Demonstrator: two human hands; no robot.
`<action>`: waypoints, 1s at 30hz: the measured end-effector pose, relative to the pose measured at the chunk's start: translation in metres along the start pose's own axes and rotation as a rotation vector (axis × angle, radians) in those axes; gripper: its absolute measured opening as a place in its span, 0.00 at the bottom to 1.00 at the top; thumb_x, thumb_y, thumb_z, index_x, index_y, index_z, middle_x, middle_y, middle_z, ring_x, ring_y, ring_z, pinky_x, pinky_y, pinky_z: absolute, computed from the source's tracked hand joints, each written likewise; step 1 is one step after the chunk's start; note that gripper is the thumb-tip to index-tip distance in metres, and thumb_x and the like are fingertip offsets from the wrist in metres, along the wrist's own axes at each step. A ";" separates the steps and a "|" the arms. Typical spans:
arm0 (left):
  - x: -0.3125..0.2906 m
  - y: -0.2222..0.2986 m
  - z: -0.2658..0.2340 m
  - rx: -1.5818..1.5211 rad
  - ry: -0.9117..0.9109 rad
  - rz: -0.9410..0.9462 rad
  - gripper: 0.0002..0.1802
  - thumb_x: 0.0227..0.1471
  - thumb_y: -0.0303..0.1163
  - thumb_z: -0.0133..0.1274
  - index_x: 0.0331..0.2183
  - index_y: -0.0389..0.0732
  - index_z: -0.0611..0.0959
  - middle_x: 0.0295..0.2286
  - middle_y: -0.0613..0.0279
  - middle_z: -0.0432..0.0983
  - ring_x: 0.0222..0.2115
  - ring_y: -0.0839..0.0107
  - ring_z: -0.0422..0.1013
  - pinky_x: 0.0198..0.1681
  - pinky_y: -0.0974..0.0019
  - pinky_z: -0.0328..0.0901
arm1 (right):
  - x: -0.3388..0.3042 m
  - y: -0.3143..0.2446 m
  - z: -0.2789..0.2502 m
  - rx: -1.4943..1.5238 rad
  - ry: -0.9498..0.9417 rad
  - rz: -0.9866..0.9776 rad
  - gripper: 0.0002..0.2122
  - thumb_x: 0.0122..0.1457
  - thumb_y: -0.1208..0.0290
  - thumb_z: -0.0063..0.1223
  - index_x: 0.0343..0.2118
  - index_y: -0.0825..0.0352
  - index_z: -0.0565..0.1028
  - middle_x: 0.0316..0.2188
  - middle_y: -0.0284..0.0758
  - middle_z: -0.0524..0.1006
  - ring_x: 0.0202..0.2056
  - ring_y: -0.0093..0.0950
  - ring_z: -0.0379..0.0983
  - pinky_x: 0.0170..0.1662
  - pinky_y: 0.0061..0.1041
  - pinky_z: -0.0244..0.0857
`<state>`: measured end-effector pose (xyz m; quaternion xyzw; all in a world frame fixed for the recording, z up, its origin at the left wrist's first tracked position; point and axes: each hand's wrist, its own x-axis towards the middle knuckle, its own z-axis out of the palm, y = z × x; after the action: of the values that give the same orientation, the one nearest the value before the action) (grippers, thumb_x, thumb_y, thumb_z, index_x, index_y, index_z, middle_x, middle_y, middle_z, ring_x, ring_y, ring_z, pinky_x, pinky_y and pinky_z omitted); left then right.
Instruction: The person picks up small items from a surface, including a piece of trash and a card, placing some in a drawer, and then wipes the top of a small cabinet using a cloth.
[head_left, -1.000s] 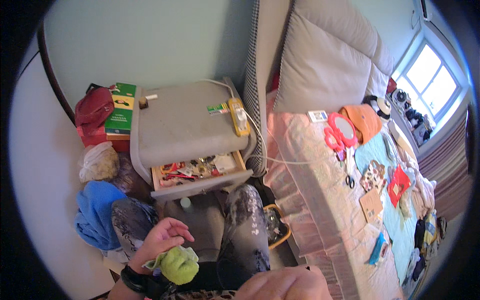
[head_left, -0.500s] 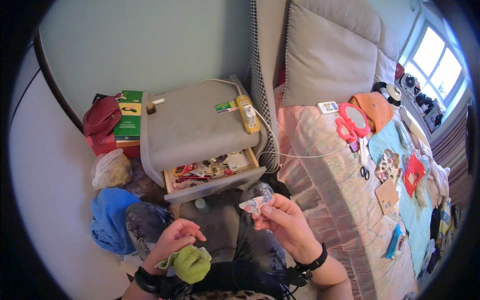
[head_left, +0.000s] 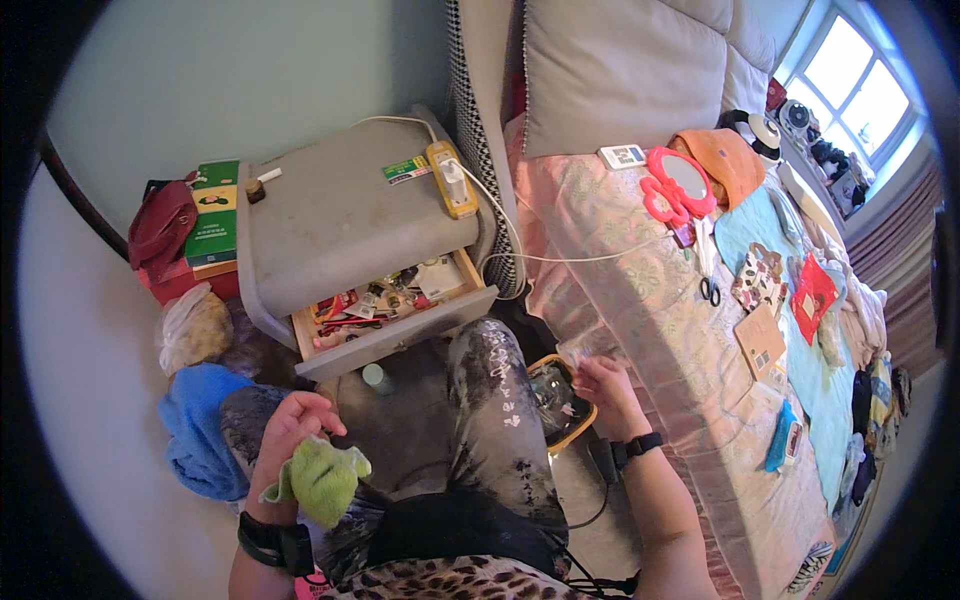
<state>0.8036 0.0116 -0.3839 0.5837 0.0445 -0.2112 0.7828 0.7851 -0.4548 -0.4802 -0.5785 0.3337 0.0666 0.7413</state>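
Note:
A light green cloth (head_left: 325, 482) hangs bunched at my left hand (head_left: 298, 425), held against the palm by the lower fingers while the upper ones curl loosely. To the right of my knee, my right hand (head_left: 607, 388) is over the edge of a yellow-rimmed bin (head_left: 588, 425) lined with a clear bag. Its fingers are bunched together, and a pale blur shows by the fingertips; what they hold, if anything, is unclear. Ahead, a pulled-out drawer (head_left: 400, 335) is filled with small mixed items.
A grey nightstand (head_left: 330, 215) carries a yellow power strip (head_left: 452, 180) with a white cable running to the bed (head_left: 590, 235). On the bed are a red-framed mirror (head_left: 685, 180), black-handled scissors (head_left: 710, 290) and a blue packet (head_left: 783, 437). A blue towel (head_left: 205, 430) lies left of my leg.
My right hand has moved right and down from before my knees to the bin, which has come into view. The crumpled wrapper it pinched no longer shows clearly. The view has shifted rightward.

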 end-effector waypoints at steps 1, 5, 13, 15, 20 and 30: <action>-0.007 0.012 0.006 -0.022 0.022 0.036 0.16 0.58 0.39 0.51 0.43 0.40 0.72 0.30 0.59 0.75 0.25 0.75 0.74 0.26 0.72 0.71 | 0.009 0.018 -0.011 -0.046 0.047 0.018 0.06 0.62 0.67 0.52 0.32 0.63 0.74 0.26 0.29 0.76 0.27 0.20 0.73 0.31 0.20 0.69; 0.004 0.007 0.007 -0.148 0.090 -0.016 0.18 0.58 0.41 0.52 0.44 0.39 0.72 0.31 0.60 0.75 0.29 0.71 0.74 0.33 0.70 0.72 | 0.045 0.102 -0.070 -0.043 0.029 0.002 0.03 0.59 0.73 0.52 0.32 0.66 0.74 0.28 0.35 0.76 0.28 0.30 0.75 0.33 0.29 0.73; 0.030 0.002 -0.020 -0.684 0.076 0.074 0.12 0.62 0.37 0.47 0.44 0.42 0.76 0.37 0.62 0.76 0.39 0.70 0.75 0.45 0.63 0.71 | 0.057 0.091 -0.075 -0.472 0.142 -0.006 0.06 0.52 0.79 0.54 0.26 0.64 0.67 0.16 0.32 0.69 0.14 0.25 0.68 0.16 0.25 0.66; 0.068 -0.022 -0.047 -0.852 -0.020 0.035 0.14 0.62 0.38 0.46 0.45 0.42 0.76 0.42 0.60 0.77 0.42 0.65 0.75 0.47 0.59 0.70 | 0.095 0.086 -0.097 -0.448 0.142 -0.187 0.06 0.51 0.80 0.53 0.26 0.63 0.67 0.18 0.32 0.70 0.17 0.25 0.69 0.18 0.23 0.66; 0.094 0.018 -0.042 -0.880 -0.095 0.072 0.17 0.62 0.41 0.44 0.46 0.40 0.76 0.41 0.57 0.77 0.43 0.61 0.75 0.49 0.55 0.69 | -0.003 -0.072 0.072 -0.322 -0.077 -0.446 0.03 0.57 0.82 0.48 0.30 0.67 0.71 0.24 0.33 0.75 0.23 0.21 0.70 0.29 0.20 0.66; 0.140 0.048 -0.015 -0.879 -0.078 0.087 0.26 0.64 0.50 0.40 0.55 0.43 0.70 0.53 0.60 0.70 0.54 0.66 0.66 0.58 0.57 0.59 | -0.032 -0.117 0.356 -0.943 -0.749 -0.959 0.36 0.52 0.73 0.62 0.63 0.65 0.56 0.55 0.50 0.63 0.59 0.43 0.59 0.61 0.33 0.55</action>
<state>0.9514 -0.0025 -0.3900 0.1884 0.0757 -0.1609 0.9658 0.9662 -0.1621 -0.3284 -0.8535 -0.2906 0.0647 0.4277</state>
